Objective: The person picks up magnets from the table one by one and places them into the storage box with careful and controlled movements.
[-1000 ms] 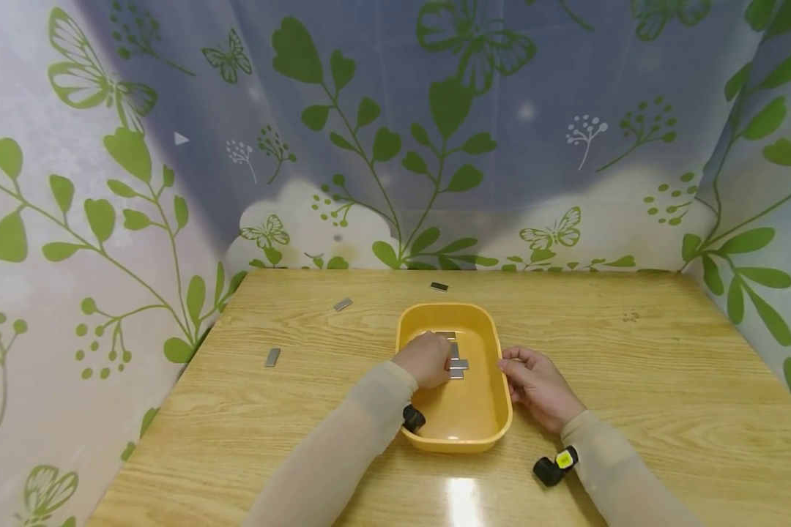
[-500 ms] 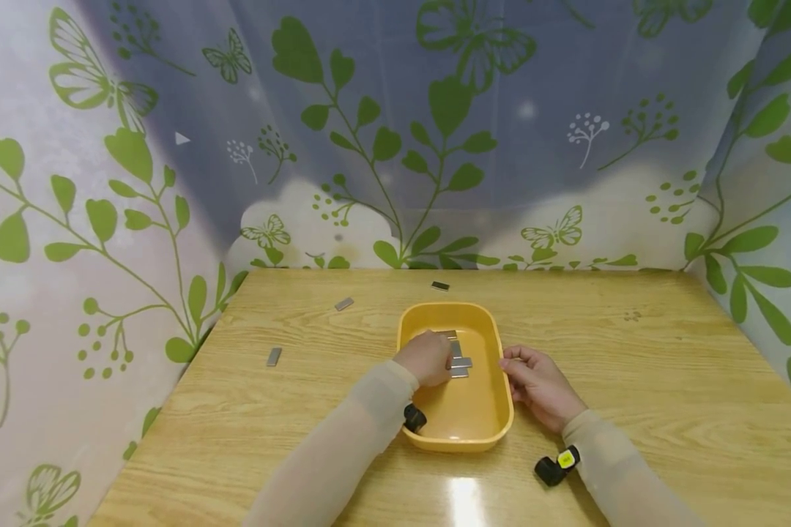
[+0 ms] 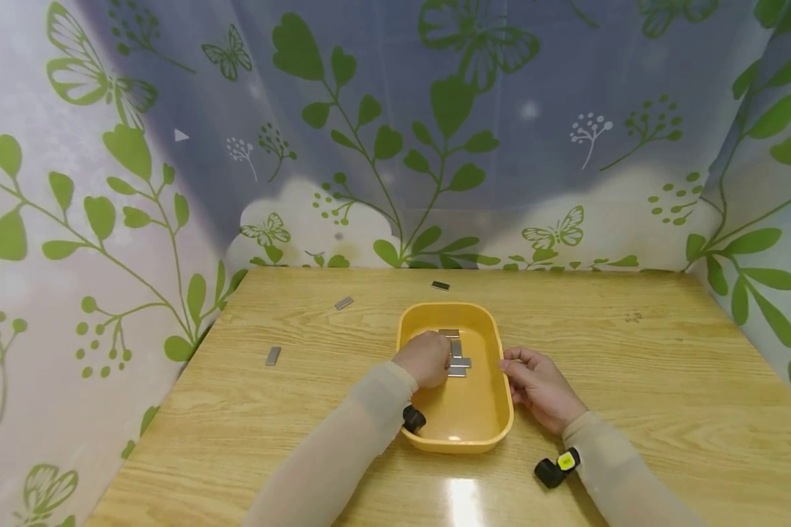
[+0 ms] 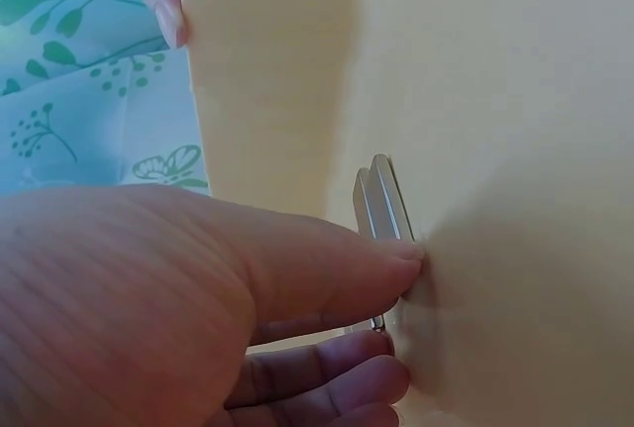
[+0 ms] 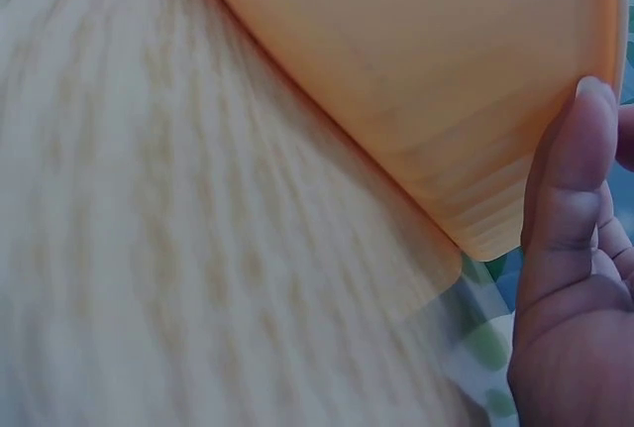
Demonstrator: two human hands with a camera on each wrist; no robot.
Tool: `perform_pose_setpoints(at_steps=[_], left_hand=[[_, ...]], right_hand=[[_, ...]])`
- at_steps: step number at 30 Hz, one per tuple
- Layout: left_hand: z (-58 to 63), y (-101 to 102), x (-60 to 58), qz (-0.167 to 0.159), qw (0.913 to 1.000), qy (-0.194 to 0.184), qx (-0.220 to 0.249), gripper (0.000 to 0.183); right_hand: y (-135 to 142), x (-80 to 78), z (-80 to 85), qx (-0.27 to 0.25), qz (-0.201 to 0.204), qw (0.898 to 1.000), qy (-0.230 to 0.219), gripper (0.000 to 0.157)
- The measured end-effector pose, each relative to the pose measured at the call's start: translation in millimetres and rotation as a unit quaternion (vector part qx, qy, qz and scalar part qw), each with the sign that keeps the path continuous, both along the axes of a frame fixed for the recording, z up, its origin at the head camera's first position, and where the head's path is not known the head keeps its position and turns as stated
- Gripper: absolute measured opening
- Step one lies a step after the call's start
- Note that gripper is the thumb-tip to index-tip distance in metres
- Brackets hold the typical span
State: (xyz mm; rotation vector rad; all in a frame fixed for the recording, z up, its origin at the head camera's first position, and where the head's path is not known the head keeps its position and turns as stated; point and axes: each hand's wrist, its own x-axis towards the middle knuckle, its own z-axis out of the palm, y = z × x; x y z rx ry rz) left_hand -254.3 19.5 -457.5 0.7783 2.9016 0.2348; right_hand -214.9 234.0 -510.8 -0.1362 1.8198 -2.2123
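Note:
A yellow plastic tray point(image 3: 461, 421) with high walls stands on the table, and several small flat silver metal bars point(image 3: 458, 362) lie in a connected cluster on its floor. My left hand point(image 3: 425, 359) reaches in over the left wall. Its thumb point(image 4: 357, 264) lies over two side-by-side bars point(image 4: 379, 194) in the left wrist view, the other fingers curled below, pinching at the cluster; the fingertip contact is partly hidden. At the tray's right wall, my right hand point(image 3: 540, 388) holds the rim, its thumb point(image 5: 584, 140) against the edge in the right wrist view.
Three loose metal pieces lie on the wooden table point(image 3: 633, 395): a silver bar point(image 3: 273, 356) at the left, another silver bar point(image 3: 344, 303) farther back, and a dark bar point(image 3: 440, 286) behind the tray. A patterned curtain point(image 3: 395, 146) hangs behind the table.
The bars in the tray have shifted slightly to the right at the left fingertips, and a bit more of them shows. Both hands and the tray stay almost in place.

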Motion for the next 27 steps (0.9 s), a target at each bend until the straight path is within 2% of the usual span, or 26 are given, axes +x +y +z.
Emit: perform_pose_setpoints(at_steps=[8, 14, 21, 25, 27], left_hand=[[1.3, -2, -0.8, -0.004, 0.9999, 0.015, -0.006, 0.024], [1.2, -1, 0.1, 0.001, 1.0000, -0.006, -0.005, 0.022], [4.8, 0, 1.9, -0.008, 0.9998, -0.014, -0.010, 0.021], [10.2, 0, 5.2, -0.015, 0.9993, -0.034, 0.003, 0.026], [15.4, 1, 7.1, -0.021, 0.9991, -0.032, 0.016, 0.022]], right_hand=[[0, -2.0, 0.6, 0.002, 0.006, 1.000, 0.012, 0.023], [2, 0.1, 1.0, 0.009, 0.005, 1.000, 0.003, 0.024], [1, 1.1, -0.3, 0.001, -0.003, 1.000, 0.001, 0.024], [0, 1.4, -1.0, -0.001, -0.004, 1.000, -0.004, 0.023], [0, 1.3, -0.4, 0.001, -0.005, 1.000, -0.003, 0.023]])
